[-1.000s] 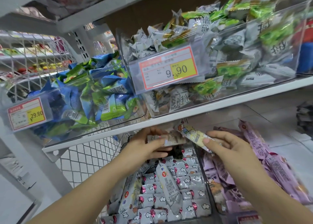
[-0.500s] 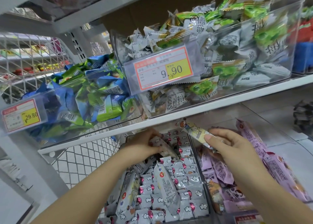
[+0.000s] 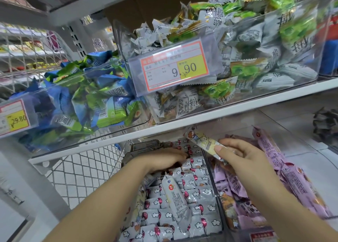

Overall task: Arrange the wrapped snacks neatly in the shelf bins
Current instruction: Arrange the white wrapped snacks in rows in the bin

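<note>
Overall: head view of shop shelving, with the white shelf board (image 3: pixel 228 112) as landmark; every place below is given from it.
Left hand (image 3: pixel 161 159): under the board's middle, palm down on the packets at the back of the centre bin (image 3: pixel 213 187). Its fingers reach inward and the tips are hidden, so it cannot be told whether they hold anything.
Right hand (image 3: pixel 243 157): just under the board, right of its middle. Thumb and fingers are curled and pinch the lower end of the stick snack.
Stick snack (image 3: pixel 203 141): a pale yellow wrapper with a cartoon figure, held tilted — its upper end points up-left toward the board's underside.
Cloud-print packets (image 3: pixel 197 192): white with red balloon marks, laid in rows that fill the centre bin under the board.
Long white packet (image 3: pixel 175 196): lies slantwise on top of those rows, on the viewer's side.
Purple packets (image 3: pixel 237 187): heaped under the board's right part, just past the centre bin's right wall.
Green-and-white packets (image 3: pixel 256 40): a loose heap above the board's right half, fronted by the 9.90 price tag (image 3: pixel 173 66).
Blue-and-green packets (image 3: pixel 91 95): above the board's left half, beside the 29.80 price tag (image 3: pixel 16 117).
Wire mesh panel (image 3: pixel 82 168): under the board's left end.
</note>
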The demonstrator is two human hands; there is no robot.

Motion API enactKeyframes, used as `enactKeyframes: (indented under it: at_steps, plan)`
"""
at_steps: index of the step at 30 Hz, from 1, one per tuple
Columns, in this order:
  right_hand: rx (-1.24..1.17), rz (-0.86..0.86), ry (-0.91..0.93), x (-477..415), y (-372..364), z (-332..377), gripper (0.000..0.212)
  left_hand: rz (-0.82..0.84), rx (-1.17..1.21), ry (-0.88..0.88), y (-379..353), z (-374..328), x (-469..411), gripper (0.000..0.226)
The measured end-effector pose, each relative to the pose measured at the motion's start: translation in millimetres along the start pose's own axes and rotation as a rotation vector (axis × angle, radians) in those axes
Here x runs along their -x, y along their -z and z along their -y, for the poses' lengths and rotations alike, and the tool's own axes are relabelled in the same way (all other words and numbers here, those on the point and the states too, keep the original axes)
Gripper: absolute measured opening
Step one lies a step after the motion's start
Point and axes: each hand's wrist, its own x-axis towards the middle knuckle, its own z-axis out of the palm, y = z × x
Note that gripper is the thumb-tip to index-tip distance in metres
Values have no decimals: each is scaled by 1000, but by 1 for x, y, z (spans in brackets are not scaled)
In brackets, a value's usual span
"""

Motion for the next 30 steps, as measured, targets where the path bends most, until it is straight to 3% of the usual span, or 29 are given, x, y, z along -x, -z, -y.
enactKeyframes:
  at_steps: [3, 7, 13, 16, 18, 21, 24, 30]
  plan:
    - [6, 6, 2, 0, -1, -2, 15, -121, 135, -40, 6, -1, 10, 37]
    - [31, 23, 14, 1, -5, -5, 16, -115, 774, -255, 6, -5, 36, 29]
    - [146, 78, 87, 8, -15, -9, 20, -370, 874, -279, -1, -10, 52, 18]
    - [179, 68, 75, 7, -12, -10, 23, -677, 795, -153, 9, 7, 48, 12]
    - [169, 81, 54, 6, -11, -10, 24, -805, 584, -24, 13, 19, 42, 9]
    - [187, 92, 45, 6, -12, -9, 24, -794, 294, 27, 11, 25, 35, 24]
    - [186, 90, 43, 5, -12, -9, 22, -755, 305, 15, 15, 28, 37, 35]
    - [207, 70, 41, 6, -13, -8, 16, -512, 145, -8, 6, 23, 30, 36]
